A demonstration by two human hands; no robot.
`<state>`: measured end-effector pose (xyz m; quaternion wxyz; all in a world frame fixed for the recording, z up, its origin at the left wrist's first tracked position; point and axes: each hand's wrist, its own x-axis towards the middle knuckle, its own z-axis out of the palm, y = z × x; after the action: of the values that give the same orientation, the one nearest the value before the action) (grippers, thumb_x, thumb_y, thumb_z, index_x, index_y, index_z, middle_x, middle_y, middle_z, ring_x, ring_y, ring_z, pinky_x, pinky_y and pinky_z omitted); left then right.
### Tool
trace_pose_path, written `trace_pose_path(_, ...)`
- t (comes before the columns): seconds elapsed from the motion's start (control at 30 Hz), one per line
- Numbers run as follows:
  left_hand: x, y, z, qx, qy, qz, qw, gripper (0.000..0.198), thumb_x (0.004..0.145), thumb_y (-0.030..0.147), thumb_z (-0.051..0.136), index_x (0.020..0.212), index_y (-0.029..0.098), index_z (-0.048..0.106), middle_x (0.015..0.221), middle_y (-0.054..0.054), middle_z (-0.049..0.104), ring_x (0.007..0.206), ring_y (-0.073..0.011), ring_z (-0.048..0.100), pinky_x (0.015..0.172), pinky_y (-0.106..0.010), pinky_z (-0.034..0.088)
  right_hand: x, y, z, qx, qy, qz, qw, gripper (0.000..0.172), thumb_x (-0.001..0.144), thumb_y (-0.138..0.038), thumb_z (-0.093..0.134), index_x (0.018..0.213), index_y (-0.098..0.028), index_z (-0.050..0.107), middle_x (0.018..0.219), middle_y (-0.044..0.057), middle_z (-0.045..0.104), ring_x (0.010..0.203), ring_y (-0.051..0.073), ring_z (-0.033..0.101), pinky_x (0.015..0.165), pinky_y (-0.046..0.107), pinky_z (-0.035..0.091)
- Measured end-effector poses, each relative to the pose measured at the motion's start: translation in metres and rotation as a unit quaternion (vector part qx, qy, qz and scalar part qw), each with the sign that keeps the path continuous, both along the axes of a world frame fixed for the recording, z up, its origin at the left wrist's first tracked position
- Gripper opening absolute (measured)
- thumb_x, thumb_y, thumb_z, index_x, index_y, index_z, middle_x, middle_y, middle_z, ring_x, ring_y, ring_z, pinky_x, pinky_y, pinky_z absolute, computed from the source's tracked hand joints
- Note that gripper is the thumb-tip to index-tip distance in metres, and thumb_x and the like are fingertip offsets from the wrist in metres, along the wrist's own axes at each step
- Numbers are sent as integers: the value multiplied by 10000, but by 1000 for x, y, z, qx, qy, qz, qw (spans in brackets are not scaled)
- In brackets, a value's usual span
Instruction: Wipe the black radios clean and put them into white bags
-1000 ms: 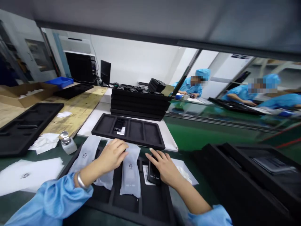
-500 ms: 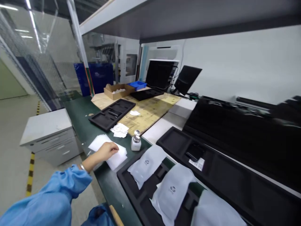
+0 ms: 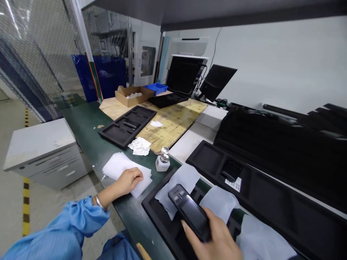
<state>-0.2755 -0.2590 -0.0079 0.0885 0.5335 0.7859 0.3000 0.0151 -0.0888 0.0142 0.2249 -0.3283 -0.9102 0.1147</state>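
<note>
My left hand (image 3: 129,181) rests on a fanned stack of thin white sheets (image 3: 116,164) on the green bench. Its fingers are pinched together on the top sheet, though the fingertips are partly hidden. My right hand (image 3: 214,240) grips a black handheld device (image 3: 189,211) with a glossy front, tilted above a black foam tray (image 3: 151,207). Across that tray lie pale pouches: one (image 3: 187,177) behind the device, a second (image 3: 221,202) in the middle, and a third (image 3: 262,238) near the bottom edge.
A white dispenser bottle (image 3: 162,162) with a metal top stands beyond the sheets, near crumpled white wipes (image 3: 140,146). Farther back are another black tray (image 3: 116,133) and a cardboard box (image 3: 127,95). A long black tray (image 3: 271,187) lies at the right, under an overhead shelf (image 3: 244,14).
My right hand has come into view from below, holding the black device over the pouches. My left hand stays on the white sheets. The camera view has shifted slightly.
</note>
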Motion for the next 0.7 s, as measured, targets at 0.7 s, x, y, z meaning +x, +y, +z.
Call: trace_pose_path(0.7, 11, 10, -13, -97, 50, -28, 994, 40, 826, 202, 657, 865, 204, 649, 853, -54, 623, 763, -223, 623, 650, -299, 460, -77, -25, -1, 23, -109, 22, 994, 544, 836, -574, 531, 1208, -177, 530, 1023, 112, 677, 719, 279, 688, 566, 372, 515)
